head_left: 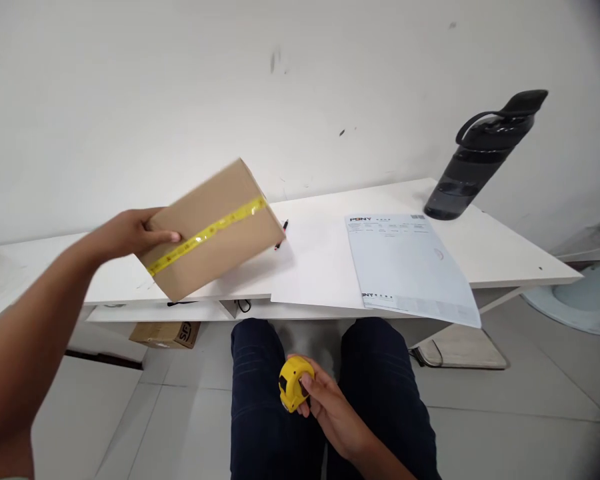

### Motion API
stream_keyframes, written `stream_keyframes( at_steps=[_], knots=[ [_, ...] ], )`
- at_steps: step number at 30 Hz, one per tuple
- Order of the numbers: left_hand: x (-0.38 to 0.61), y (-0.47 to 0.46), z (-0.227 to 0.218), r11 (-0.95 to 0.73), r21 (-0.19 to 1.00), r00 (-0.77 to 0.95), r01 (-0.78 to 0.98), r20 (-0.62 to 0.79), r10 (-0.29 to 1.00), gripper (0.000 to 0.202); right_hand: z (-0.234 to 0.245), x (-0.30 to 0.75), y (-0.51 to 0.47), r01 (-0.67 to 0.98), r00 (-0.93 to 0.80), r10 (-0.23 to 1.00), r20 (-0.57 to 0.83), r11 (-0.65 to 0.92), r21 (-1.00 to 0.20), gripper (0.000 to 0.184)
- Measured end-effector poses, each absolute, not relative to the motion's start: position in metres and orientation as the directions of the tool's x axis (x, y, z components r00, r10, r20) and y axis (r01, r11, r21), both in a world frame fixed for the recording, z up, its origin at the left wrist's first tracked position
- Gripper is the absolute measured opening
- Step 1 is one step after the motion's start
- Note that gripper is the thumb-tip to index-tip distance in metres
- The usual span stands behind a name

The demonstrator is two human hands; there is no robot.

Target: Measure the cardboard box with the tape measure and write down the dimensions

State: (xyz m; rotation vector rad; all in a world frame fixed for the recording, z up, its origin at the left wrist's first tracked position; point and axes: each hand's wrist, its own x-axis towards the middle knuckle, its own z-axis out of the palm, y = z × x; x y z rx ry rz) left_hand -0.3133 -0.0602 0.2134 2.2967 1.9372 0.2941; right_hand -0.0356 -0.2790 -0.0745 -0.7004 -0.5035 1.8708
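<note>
A closed brown cardboard box [220,257] with a strip of yellow printed tape [205,235] along its face is tilted above the white table. My left hand [135,232] grips its left end, thumb on the near face and the other fingers hidden behind. Low over my lap, my right hand [325,397] is closed round a yellow tape measure [291,393] with a black patch on its side. A pen [283,233] lies on the table, just past the box's right corner.
Printed paper sheets [405,260] overhang the front edge of the white table [510,250]. A dark water bottle [475,163] stands at the back right. Below are a shelf [155,312], another cardboard box [165,335] on the floor and a flat board [465,350].
</note>
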Motion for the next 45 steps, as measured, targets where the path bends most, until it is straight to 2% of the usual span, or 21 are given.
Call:
stream_keyframes(
  at_steps=[2,4,6,10,13,16,17,18,20,22,23,24,26,29,31,35,38,40,42,45],
  knots=[
    [-0.315,-0.070,0.228,-0.151,0.235,0.130,0.960,0.100,0.986,0.090,-0.075,-0.036,-0.281,-0.678,-0.289,0.926,-0.243,-0.377,-0.630,0.050],
    [-0.317,-0.077,0.236,-0.091,0.201,0.068,0.975,0.117,0.991,0.103,-0.076,-0.037,-0.283,-0.680,-0.280,0.927,-0.250,-0.375,-0.630,0.050],
    [-0.319,-0.076,0.240,0.028,0.208,-0.032,0.978,0.017,0.999,0.108,-0.076,-0.039,-0.285,-0.677,-0.283,0.925,-0.254,-0.380,-0.631,0.050],
    [-0.324,-0.059,0.234,0.248,0.306,-0.147,0.919,-0.319,0.936,0.088,-0.074,-0.045,-0.289,-0.654,-0.317,0.917,-0.244,-0.397,-0.644,0.051],
    [-0.320,-0.053,0.221,0.315,0.341,-0.175,0.886,-0.383,0.907,0.075,-0.072,-0.047,-0.292,-0.627,-0.336,0.904,-0.263,-0.424,-0.654,0.056],
    [-0.309,-0.064,0.212,0.284,0.355,-0.129,0.891,-0.402,0.907,0.080,-0.071,-0.044,-0.290,-0.602,-0.342,0.901,-0.267,-0.428,-0.674,0.056],
    [-0.305,-0.072,0.212,0.256,0.333,-0.134,0.907,-0.349,0.927,0.084,-0.070,-0.042,-0.287,-0.600,-0.347,0.906,-0.242,-0.413,-0.685,0.055],
    [-0.301,-0.084,0.212,0.217,0.297,-0.150,0.930,-0.234,0.961,0.088,-0.068,-0.039,-0.283,-0.600,-0.357,0.911,-0.204,-0.391,-0.698,0.056],
    [-0.294,-0.114,0.211,0.105,0.204,-0.140,0.973,0.169,0.976,0.092,-0.060,-0.033,-0.272,-0.602,-0.398,0.912,-0.105,-0.345,-0.720,0.058],
    [-0.286,-0.152,0.202,-0.111,0.114,0.029,0.987,0.557,0.830,0.085,-0.044,-0.026,-0.258,-0.598,-0.454,0.891,-0.007,-0.311,-0.739,0.060],
    [-0.281,-0.171,0.193,-0.270,0.064,0.162,0.961,0.658,0.735,0.078,-0.033,-0.023,-0.252,-0.594,-0.481,0.876,0.034,-0.297,-0.748,0.060],
    [-0.276,-0.189,0.181,-0.438,-0.003,0.323,0.899,0.681,0.658,0.071,-0.022,-0.021,-0.245,-0.591,-0.506,0.860,0.070,-0.286,-0.754,0.058],
    [-0.265,-0.218,0.152,-0.711,-0.157,0.628,0.685,0.621,0.469,0.066,0.002,-0.019,-0.235,-0.597,-0.548,0.825,0.136,-0.273,-0.754,0.055],
    [-0.251,-0.239,0.112,-0.809,-0.307,0.752,0.502,0.617,0.233,0.053,0.031,-0.025,-0.226,-0.604,-0.591,0.782,0.199,-0.265,-0.752,0.049],
    [-0.249,-0.242,0.098,-0.795,-0.347,0.732,0.498,0.659,0.171,0.041,0.044,-0.032,-0.225,-0.571,-0.606,0.772,0.191,-0.255,-0.781,0.046],
    [-0.262,-0.241,0.097,-0.730,-0.421,0.732,0.538,0.662,0.158,0.027,0.057,-0.046,-0.224,-0.495,-0.563,0.818,0.115,-0.222,-0.840,0.045],
    [-0.290,-0.227,0.102,-0.651,-0.503,0.744,0.568,0.652,0.145,0.028,0.062,-0.048,-0.218,-0.482,-0.425,0.900,0.097,-0.135,-0.865,0.050],
    [-0.318,-0.209,0.106,-0.543,-0.528,0.687,0.653,0.714,0.131,0.039,0.065,-0.041,-0.206,-0.475,-0.262,0.957,0.126,-0.014,-0.880,0.053],
    [-0.351,-0.187,0.111,-0.383,-0.484,0.571,0.787,0.806,0.154,0.051,0.067,-0.029,-0.187,-0.454,-0.076,0.979,0.189,0.135,-0.881,0.054],
    [-0.397,-0.158,0.118,-0.205,-0.281,0.338,0.938,0.876,0.343,0.043,0.069,-0.009,-0.153,-0.408,0.103,0.955,0.278,0.295,-0.864,0.051]
  ],
)
